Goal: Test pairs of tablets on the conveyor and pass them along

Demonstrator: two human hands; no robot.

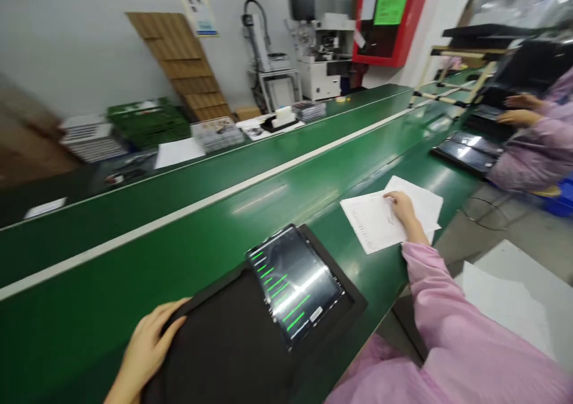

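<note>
My left hand (152, 341) grips the left rim of a black foam tray (224, 338), its thumb over the top and its fingers along the outer edge. On the tray's right part lies a dark glossy display panel (298, 281), slightly turned, with green line reflections and a small white label. My right hand (403, 208) is on printed paper sheets (369, 222) to the right of the tray. Its fingers are bent at the upper edge of the top sheet and seem to pinch it; the fingertips are partly hidden.
A green workbench (215, 237) runs diagonally, with a pale strip (250, 180) along it. At the right a co-worker's hands (521, 114) are over black trays, near another panel (468, 150). Behind stand a green crate (147, 123), stacked trays (92, 138) and machines. White sheets (505, 302) lie lower right.
</note>
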